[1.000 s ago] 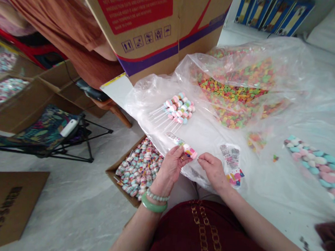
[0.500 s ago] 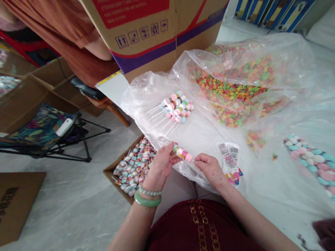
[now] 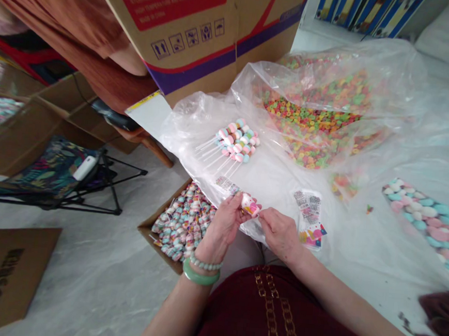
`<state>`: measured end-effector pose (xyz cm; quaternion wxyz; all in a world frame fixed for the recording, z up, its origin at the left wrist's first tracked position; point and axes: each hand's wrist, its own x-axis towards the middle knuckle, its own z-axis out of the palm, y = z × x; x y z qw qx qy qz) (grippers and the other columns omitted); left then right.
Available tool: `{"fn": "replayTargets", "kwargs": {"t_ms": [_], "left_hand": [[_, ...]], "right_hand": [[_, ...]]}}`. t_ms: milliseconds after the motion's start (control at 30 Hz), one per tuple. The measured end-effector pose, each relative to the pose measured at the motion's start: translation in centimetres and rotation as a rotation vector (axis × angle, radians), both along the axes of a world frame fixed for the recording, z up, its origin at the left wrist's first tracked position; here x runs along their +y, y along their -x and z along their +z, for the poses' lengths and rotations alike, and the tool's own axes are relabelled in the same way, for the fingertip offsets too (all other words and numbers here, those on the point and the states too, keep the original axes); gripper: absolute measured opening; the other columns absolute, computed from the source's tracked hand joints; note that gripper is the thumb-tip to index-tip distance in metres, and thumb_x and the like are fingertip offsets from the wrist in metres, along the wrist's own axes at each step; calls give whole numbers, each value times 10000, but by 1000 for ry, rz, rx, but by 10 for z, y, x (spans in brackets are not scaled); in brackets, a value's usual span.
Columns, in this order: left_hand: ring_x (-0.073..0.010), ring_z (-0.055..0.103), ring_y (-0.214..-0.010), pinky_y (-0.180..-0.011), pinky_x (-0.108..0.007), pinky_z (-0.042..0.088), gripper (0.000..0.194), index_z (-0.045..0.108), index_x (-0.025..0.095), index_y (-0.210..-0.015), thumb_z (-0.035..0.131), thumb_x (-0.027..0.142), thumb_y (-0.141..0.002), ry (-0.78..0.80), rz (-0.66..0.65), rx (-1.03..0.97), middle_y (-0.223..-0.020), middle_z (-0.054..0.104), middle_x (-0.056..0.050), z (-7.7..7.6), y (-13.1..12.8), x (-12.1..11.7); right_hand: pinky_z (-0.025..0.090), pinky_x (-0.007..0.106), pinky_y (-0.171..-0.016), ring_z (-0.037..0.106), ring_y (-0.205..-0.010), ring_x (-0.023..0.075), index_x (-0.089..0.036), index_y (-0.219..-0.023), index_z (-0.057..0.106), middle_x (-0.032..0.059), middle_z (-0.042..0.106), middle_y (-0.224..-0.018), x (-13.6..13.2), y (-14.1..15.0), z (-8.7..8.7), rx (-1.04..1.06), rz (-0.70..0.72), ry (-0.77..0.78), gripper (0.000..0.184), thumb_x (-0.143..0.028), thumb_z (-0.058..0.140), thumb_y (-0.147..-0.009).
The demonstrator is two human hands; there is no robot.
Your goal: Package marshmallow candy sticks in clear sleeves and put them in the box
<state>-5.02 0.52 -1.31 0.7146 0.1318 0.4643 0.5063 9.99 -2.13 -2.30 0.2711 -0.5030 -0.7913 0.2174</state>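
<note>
My left hand (image 3: 227, 217) is closed around a clear printed wrapper (image 3: 227, 185) with a marshmallow skewer (image 3: 249, 205) inside it. At the near end of the wrapper my right hand (image 3: 279, 233) pinches the skewer's stick, which is mostly hidden by my fingers. Just beyond my hands, a group of unwrapped marshmallow skewers (image 3: 239, 140) lies on the plastic sheet, sticks pointing left. Flat printed wrappers (image 3: 309, 216) lie to the right of my right hand.
A carton of wrapped skewers (image 3: 183, 227) stands low on the left. Behind are a large cardboard box (image 3: 200, 78) and a clear bag of colourful ring candies (image 3: 310, 115). Loose marshmallows (image 3: 426, 215) lie at right. A person in an orange-brown garment (image 3: 72, 26) is at the left.
The pink end marshmallow, which stuck out half a second ago, now sits deeper in the wrapper. My right hand has moved in close to my left hand.
</note>
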Motion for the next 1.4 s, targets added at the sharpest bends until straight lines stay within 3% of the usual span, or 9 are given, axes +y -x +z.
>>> {"fn": "replayTargets", "kwargs": {"t_ms": [267, 500, 600, 700, 900, 1133, 1400], "left_hand": [[-184, 653, -740, -765, -345, 517, 250, 628, 114, -869, 695, 308, -726, -43, 90, -149, -797, 677, -78, 0, -9, -3], [-115, 622, -718, -721, -233, 496, 140, 641, 105, -812, 648, 240, -774, -72, 122, -208, -768, 660, -50, -2, -27, -6], [-174, 644, -785, -750, -314, 512, 174, 636, 115, -884, 624, 266, -797, 7, 96, -257, -855, 669, -84, -2, -13, 1], [-215, 651, -846, -799, -387, 509, 138, 624, 137, -922, 574, 230, -834, 52, 203, -264, -865, 669, -82, 2, 4, 11], [-138, 648, -814, -922, -367, 458, 216, 621, 150, -779, 449, 175, -907, 119, 384, -418, -751, 658, -18, 9, 11, 21], [-111, 635, -737, -916, -341, 453, 254, 623, 150, -771, 422, 186, -922, -13, 411, -452, -714, 654, -3, 6, 18, 26], [-92, 611, -732, -915, -308, 451, 181, 616, 165, -775, 492, 222, -895, -38, 414, -352, -706, 612, 12, 10, 13, 27]], "right_hand": [[392, 254, -668, 553, -703, 151, -175, -792, 576, 39, 602, -747, 0, 9, 3, 9, 7, 31, 231, -199, 381, -913], [419, 240, -686, 573, -726, 137, -213, -769, 593, -13, 623, -764, 9, 18, 2, 360, -205, 268, 175, -249, 461, -878], [409, 246, -686, 571, -729, 144, -209, -792, 599, -6, 613, -750, 6, 14, 2, 304, -179, 200, 173, -250, 456, -880], [397, 256, -685, 568, -724, 152, -195, -795, 595, 16, 612, -754, 1, 12, 2, 174, -115, 110, 190, -229, 433, -889], [392, 249, -692, 576, -734, 148, -195, -811, 587, 22, 624, -777, 2, 15, 3, 145, -97, 74, 183, -208, 422, -890], [386, 248, -681, 568, -722, 145, -204, -788, 594, 9, 619, -755, 4, 16, 2, 176, -111, 126, 168, -224, 448, -869], [374, 243, -657, 544, -694, 140, -209, -751, 602, -5, 600, -719, 6, 17, 3, 243, -136, 212, 170, -232, 463, -847]]}}
